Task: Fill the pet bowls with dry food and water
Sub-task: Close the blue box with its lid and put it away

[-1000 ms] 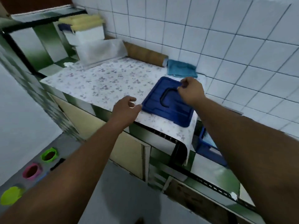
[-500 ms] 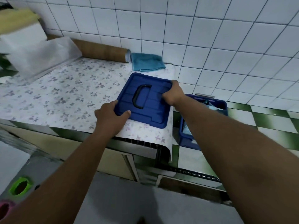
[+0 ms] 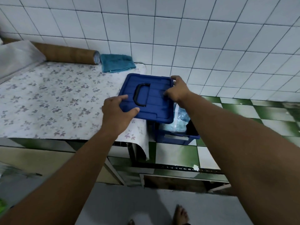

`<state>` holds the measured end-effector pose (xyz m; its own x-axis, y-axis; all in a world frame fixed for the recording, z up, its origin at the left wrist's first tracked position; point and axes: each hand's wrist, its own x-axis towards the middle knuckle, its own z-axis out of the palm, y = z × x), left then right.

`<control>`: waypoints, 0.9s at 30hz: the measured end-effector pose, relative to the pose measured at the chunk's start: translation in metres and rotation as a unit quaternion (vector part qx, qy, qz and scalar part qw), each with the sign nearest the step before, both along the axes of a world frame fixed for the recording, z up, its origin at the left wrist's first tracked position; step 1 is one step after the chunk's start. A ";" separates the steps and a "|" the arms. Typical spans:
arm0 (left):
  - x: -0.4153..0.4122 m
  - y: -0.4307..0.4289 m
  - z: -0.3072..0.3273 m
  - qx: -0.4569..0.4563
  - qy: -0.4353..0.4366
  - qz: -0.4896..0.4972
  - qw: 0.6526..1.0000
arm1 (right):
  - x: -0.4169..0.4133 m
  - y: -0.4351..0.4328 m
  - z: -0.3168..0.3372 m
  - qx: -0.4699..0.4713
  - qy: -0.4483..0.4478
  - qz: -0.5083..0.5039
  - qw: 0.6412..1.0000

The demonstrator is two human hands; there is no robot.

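The blue lid (image 3: 155,101) has shifted toward 3 o'clock since half a second ago. Then it lay wholly over the flowered sheet; now its right part overhangs the desk (image 3: 48,98) edge and covers part of the open blue bin (image 3: 175,137). Both hands still have it. The left hand (image 3: 116,114) grips the near-left corner with the thumb on top and its fingers (image 3: 123,96) laid along the left edge, while the right hand (image 3: 177,90) is curled over the far-right corner. A pale crinkled bag (image 3: 180,117) shows inside the bin, at 5 o'clock from the lid.

The bin stands on a lower green-and-white checked ledge (image 3: 243,114). At 11 o'clock from the lid lie a folded teal towel (image 3: 116,62) and a brown roll (image 3: 68,53), both against the white tiled wall (image 3: 194,38). A bare foot (image 3: 180,213) shows on the grey floor at 6 o'clock.
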<state>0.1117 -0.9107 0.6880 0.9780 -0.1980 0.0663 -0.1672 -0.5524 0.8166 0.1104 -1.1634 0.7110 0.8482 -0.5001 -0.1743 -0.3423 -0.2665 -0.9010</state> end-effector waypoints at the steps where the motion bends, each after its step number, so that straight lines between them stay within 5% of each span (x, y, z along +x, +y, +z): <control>1: -0.007 -0.013 0.003 0.011 0.001 -0.010 1.000 | -0.007 -0.012 0.000 0.003 -0.006 -0.004 1.000; 12: -0.077 -0.124 -0.038 0.034 0.127 -0.020 0.991 | -0.061 -0.115 -0.042 -0.010 0.018 0.031 0.999; 21: -0.084 -0.135 -0.056 0.088 0.097 -0.015 0.991 | -0.063 -0.131 -0.079 0.018 0.027 0.051 0.998; 27: -0.078 -0.125 -0.068 0.131 0.102 -0.029 0.986 | -0.054 -0.129 -0.089 -0.044 0.087 0.069 0.993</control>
<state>0.0332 -1.0355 0.6197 0.9523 -0.2375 -0.1918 -0.0511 -0.7436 0.6667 0.0561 -1.2920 0.6218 0.8707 -0.4012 -0.2845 -0.4453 -0.3976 -0.8023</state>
